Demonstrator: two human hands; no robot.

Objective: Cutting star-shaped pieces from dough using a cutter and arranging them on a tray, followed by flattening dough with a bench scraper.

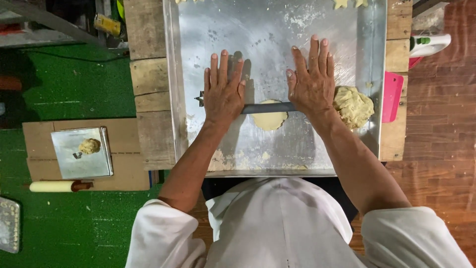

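My left hand (223, 89) and my right hand (311, 82) lie flat, fingers spread, on the two ends of a grey rolling rod (267, 107). The rod rests across a small flattened round of pale dough (269, 120) on a large metal tray (238, 34). A bigger lump of dough (353, 105) sits just right of my right wrist. A small star-shaped metal cutter (200, 98) pokes out to the left of my left hand.
The tray sits on a wooden table (148, 74). A pink scraper (392, 97) lies at its right edge. Cut dough stars (340, 3) rest at the tray's far edge. On the green floor lie cardboard, a small tray (82, 152) with dough and a rolling pin (59, 186).
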